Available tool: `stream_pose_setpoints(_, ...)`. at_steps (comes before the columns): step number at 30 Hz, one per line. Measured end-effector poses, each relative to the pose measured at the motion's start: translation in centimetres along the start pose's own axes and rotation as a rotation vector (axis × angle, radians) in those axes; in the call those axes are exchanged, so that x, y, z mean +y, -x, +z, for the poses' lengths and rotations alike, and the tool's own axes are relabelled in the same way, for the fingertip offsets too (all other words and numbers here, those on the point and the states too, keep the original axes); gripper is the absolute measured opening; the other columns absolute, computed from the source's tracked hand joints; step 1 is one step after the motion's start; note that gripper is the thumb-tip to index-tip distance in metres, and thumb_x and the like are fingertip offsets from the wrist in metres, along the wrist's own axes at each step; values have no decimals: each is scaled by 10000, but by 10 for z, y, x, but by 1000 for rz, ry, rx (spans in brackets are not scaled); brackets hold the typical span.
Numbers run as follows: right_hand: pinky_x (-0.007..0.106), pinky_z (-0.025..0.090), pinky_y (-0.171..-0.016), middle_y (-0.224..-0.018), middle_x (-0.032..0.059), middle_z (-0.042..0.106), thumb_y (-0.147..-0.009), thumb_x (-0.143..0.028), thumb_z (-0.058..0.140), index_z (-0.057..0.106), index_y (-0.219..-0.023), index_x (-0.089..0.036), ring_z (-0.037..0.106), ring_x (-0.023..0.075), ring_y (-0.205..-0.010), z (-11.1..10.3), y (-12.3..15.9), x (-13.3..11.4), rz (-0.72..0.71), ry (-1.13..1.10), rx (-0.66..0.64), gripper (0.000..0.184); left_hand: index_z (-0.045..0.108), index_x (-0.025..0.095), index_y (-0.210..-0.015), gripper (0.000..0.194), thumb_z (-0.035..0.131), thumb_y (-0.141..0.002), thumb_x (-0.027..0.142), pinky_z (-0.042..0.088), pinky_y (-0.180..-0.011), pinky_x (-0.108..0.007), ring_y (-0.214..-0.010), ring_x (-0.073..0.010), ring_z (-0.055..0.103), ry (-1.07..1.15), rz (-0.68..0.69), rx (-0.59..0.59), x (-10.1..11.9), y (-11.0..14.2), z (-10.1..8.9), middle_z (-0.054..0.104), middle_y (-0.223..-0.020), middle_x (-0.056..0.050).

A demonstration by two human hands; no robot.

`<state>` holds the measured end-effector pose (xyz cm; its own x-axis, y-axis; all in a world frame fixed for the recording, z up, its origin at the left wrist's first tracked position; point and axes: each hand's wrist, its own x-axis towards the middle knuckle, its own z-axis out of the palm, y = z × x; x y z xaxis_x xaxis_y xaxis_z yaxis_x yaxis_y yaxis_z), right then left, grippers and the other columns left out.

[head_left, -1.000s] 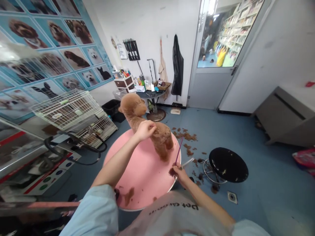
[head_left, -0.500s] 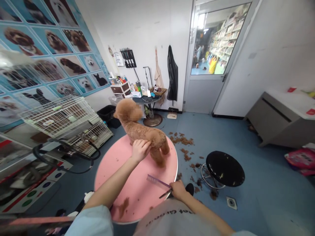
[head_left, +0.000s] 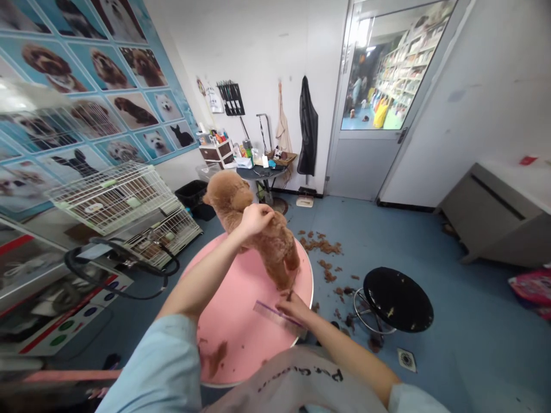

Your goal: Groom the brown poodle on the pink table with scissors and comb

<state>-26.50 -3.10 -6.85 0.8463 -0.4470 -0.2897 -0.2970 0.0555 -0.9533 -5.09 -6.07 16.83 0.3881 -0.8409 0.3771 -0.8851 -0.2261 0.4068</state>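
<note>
From my distant place I see light blue sleeves, left (head_left: 150, 364) and right (head_left: 414, 398), ending near the elbows. The grey apron (head_left: 275, 390) has dark curved lettering (head_left: 317, 373); I can read "Pet", the rest is blurred. Left hand (head_left: 257, 219) and right hand (head_left: 293, 307) are without gloves.

The dog (head_left: 275, 246) is brown, the round tabletop (head_left: 228, 321) pink, the stool seat (head_left: 398, 299) black.

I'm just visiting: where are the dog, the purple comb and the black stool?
Dog (head_left: 279, 245): head view, on its hindquarters.
Purple comb (head_left: 264, 310): head view, near its left end as pictured.
Black stool (head_left: 400, 298): head view, on its seat.
</note>
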Motion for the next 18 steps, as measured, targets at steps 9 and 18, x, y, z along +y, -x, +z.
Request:
stream_pose_setpoints(9,314,492,-705,-746,13,636,-593,-285,726,487,-803,-184,608,154,-707,47,-30,-115,-197,-453,75,334,664,89,-680,256,546,-686,316,345,-503,-194,-542,-91,480,286,-123,-161,-22,-30,8,594,-601,-21)
stream_pose_setpoints(18,272,466,-715,-786,8,617,-657,-257,620,542,-861,-183,576,154,-770,58,-52,-171,-224,-413,283,230,640,89,-648,237,542,-660,305,361,-501,-184,-539,-86,480,329,-124,-210,-19,-26,-3,584,-592,-18)
